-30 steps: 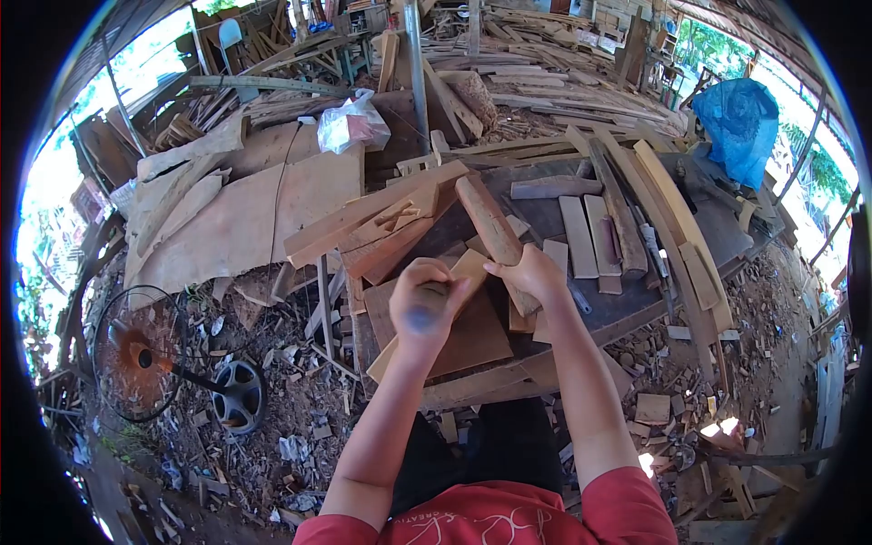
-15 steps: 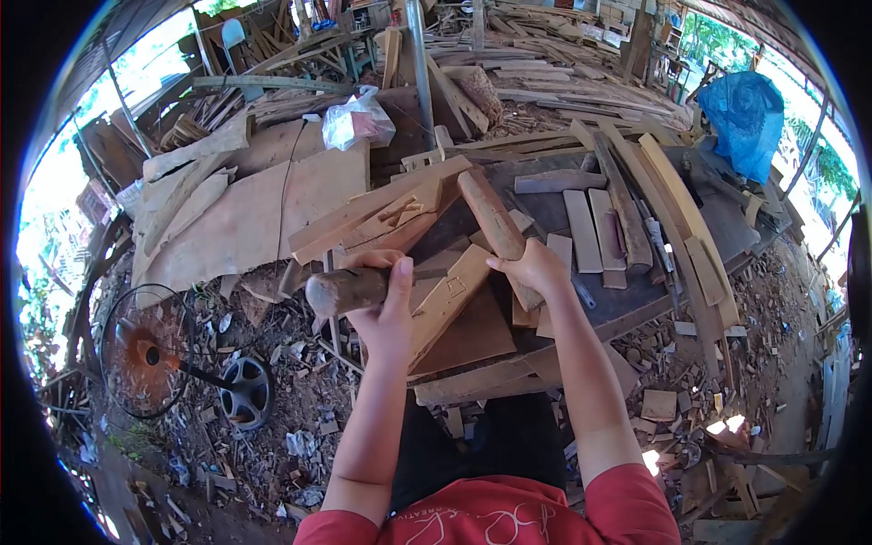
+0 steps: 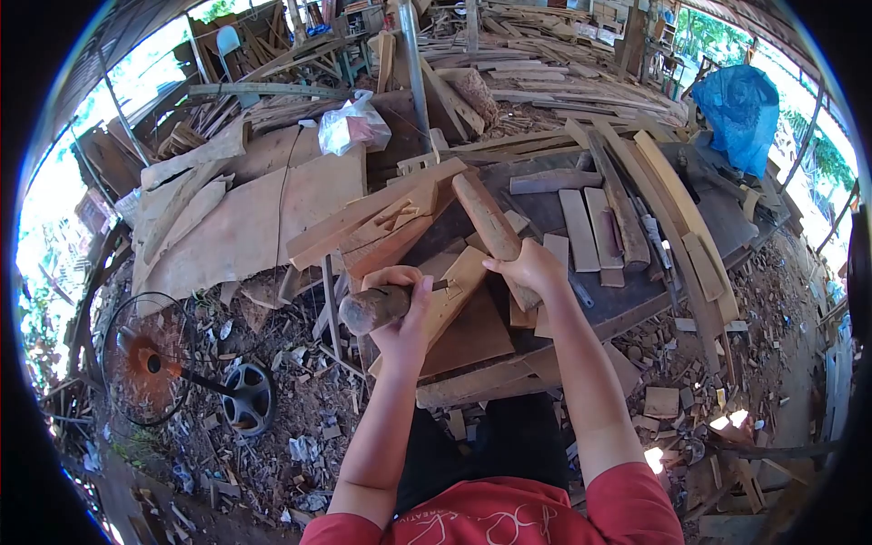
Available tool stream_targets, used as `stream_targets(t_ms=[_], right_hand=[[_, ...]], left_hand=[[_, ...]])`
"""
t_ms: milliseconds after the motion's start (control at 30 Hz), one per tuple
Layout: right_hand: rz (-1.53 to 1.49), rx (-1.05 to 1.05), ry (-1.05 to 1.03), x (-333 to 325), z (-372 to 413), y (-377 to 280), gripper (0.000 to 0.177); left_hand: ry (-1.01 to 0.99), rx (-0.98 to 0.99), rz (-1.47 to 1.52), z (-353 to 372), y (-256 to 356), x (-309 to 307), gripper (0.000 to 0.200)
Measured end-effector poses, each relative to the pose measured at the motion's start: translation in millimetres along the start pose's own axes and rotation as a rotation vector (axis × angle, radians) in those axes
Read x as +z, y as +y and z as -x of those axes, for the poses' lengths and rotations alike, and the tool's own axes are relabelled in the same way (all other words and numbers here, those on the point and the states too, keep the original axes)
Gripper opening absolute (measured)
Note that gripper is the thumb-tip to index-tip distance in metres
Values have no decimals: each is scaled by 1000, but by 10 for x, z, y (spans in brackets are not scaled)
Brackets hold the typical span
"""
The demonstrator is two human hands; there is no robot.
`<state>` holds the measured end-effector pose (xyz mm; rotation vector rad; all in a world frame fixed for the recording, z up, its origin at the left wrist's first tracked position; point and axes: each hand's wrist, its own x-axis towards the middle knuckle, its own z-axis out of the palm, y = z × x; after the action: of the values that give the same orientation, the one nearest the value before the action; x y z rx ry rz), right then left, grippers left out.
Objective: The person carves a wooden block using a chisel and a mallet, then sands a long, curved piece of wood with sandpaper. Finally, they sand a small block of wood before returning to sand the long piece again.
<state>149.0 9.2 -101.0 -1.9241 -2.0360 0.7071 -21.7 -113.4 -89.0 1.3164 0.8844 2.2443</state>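
Chisel (image 3: 368, 309) sits clamped in the left hand (image 3: 404, 320), its tip on the plank (image 3: 463, 277). The right hand (image 3: 527, 268) is closed round a wooden mallet (image 3: 481, 213).

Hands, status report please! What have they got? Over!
Left hand shut on mallet, over a plank. Right hand shut on tilted block. Scrap wood crowds the bench.

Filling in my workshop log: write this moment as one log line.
left hand: grips wooden-handled tool, metal tip at light plank | right hand: grips wood block | bench: scattered boards
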Motion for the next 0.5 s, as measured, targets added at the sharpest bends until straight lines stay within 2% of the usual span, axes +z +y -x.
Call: stream_targets(t_ms=[333,500], right_hand=[[4,-23,17,0,13,0,76],[32,-40,46,35,-19,26,76]], left_hand=[[-78,77,-80,39,-6,-7,27],[-54,107,-67,47,-2,52,29]])
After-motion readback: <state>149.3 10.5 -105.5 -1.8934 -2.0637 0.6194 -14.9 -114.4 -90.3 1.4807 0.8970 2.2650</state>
